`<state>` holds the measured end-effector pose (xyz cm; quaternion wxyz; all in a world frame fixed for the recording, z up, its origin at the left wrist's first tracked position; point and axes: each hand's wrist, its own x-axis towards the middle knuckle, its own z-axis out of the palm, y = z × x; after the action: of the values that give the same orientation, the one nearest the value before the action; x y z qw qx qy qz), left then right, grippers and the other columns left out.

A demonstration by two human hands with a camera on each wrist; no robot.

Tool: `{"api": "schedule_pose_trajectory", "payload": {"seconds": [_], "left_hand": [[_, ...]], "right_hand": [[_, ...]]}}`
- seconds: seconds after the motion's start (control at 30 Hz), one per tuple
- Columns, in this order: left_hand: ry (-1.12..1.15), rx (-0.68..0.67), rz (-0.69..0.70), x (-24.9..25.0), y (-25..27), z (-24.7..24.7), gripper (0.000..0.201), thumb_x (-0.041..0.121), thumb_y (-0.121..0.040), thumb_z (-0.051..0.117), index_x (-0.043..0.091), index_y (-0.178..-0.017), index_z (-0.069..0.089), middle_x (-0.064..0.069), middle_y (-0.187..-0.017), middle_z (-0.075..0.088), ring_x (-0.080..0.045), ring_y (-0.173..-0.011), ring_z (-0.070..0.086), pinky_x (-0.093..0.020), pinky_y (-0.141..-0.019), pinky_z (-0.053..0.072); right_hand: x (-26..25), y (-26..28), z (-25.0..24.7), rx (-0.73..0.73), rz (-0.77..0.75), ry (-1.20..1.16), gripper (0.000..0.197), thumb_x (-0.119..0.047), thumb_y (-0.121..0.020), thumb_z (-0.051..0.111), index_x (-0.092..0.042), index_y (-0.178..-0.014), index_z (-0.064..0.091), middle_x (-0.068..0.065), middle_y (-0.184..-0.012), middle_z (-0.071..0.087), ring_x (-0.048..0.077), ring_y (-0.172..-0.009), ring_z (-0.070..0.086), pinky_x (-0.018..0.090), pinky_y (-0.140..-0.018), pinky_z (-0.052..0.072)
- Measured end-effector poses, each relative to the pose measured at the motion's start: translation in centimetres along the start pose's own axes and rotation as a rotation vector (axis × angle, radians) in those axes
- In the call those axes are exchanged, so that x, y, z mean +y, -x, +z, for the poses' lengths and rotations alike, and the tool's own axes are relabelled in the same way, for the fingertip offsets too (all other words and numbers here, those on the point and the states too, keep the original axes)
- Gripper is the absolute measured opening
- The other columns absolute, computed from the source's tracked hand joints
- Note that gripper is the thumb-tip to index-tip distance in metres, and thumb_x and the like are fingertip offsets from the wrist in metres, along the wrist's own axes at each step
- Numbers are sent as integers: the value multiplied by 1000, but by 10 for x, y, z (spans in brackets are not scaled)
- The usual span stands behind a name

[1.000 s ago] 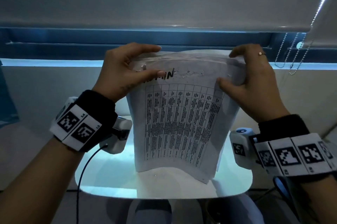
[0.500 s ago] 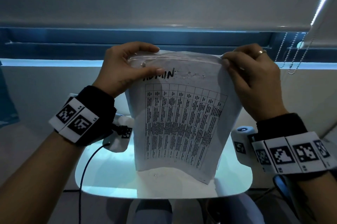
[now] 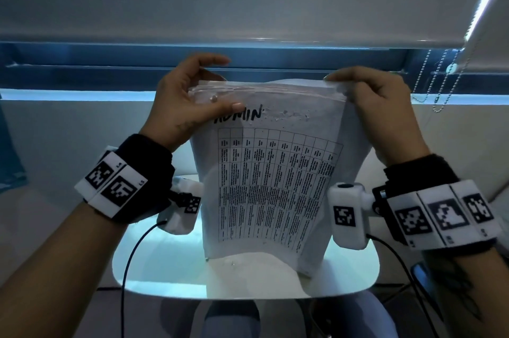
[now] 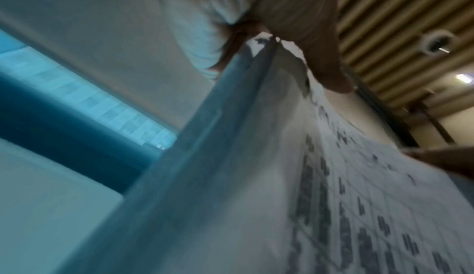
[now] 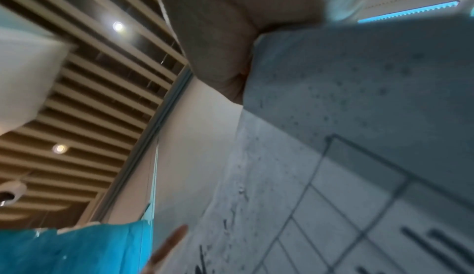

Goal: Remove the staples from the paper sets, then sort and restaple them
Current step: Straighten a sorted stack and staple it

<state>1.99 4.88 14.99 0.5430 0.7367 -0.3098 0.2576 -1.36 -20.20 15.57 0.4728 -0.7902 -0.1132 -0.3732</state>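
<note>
Mid-frame, the left hand [image 3: 190,101] and right hand [image 3: 377,106] pinch the paper stack [image 3: 272,180] upright on the white counter [image 3: 154,263], hiding its middle.

1. L hand [image 3: 190,98]: raised, thumb lying flat across front, index arched up above, pinching.
2. R hand [image 3: 385,106]: raised level w/ L, fingers curled, gripping.
3. Both forearms angled inward.

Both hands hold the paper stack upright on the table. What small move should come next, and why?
Probably tap the paper stack down on the table to square it: left hand and right hand grip its top corners, its bottom edge looks uneven, and no staple is visible.
</note>
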Motion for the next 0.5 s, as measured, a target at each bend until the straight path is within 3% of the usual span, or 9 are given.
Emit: {"api": "schedule_pose_trajectory", "payload": {"seconds": [0.07, 0.13, 0.2, 0.27, 0.37, 0.43, 0.5], "left_hand": [[96, 19, -68, -10, 2, -2, 71, 41, -48, 81, 44, -112, 51, 7, -103, 59, -5, -95, 60, -18, -79, 51], [258, 17, -199, -24, 10, -2, 93, 45, -38, 87, 35, -121, 47, 2, -118, 54, -17, -107, 57, -28, -87, 52], [330, -59, -328, -39, 25, 4, 99, 51, -33, 89, 16, -119, 54, -2, -112, 65, -20, -102, 63, -32, -87, 54], [298, -82, -415, -48, 38, 14, 80, 52, -35, 88, 14, -101, 64, 1, -96, 73, -15, -91, 69, -28, -80, 56], [306, -18, -421, -49, 41, 23, 48, 35, -50, 81, 17, -93, 66, 3, -88, 74, -14, -85, 70, -27, -74, 57], [323, -22, -400, -48, 39, 24, 46, 36, -54, 76, 15, -94, 66, -1, -90, 74, -18, -87, 70, -26, -72, 56], [354, -35, -407, -46, 39, 25, 44, 35, -56, 74, 14, -94, 66, -4, -89, 73, -20, -86, 69, -29, -71, 56]], "right_hand": [[-1, -5, -1, -1, 58, -74, 31, -13, -75, 46, -34, -70, 69, -15, -79, 69, 4, -79, 58, 26, -77, 44], [-2, -7, -1, 5, 79, -94, 27, -16, -71, 46, -32, -66, 68, -18, -69, 65, 0, -69, 54, 24, -72, 42], [-2, -5, 2, 3, 56, -66, 22, -20, -74, 47, -30, -73, 67, -12, -72, 64, 4, -69, 52, 25, -70, 43], [-2, -1, 3, 39, 17, -67, 17, -31, -81, 52, -26, -93, 63, -11, -84, 62, 6, -78, 55, 27, -75, 47], [17, 11, -2, 7, 126, -367, 57, -47, -80, 61, -19, -126, 41, -13, -101, 54, -10, -85, 59, 12, -77, 46], [40, 27, -2, -93, 225, -600, 93, -60, -65, 72, -14, -136, 34, 0, -118, 57, 4, -100, 63, 23, -80, 53], [54, 39, 2, -181, 271, -642, 100, -63, -49, 80, -12, -128, 45, 4, -116, 65, 17, -103, 64, 29, -79, 54]]}}
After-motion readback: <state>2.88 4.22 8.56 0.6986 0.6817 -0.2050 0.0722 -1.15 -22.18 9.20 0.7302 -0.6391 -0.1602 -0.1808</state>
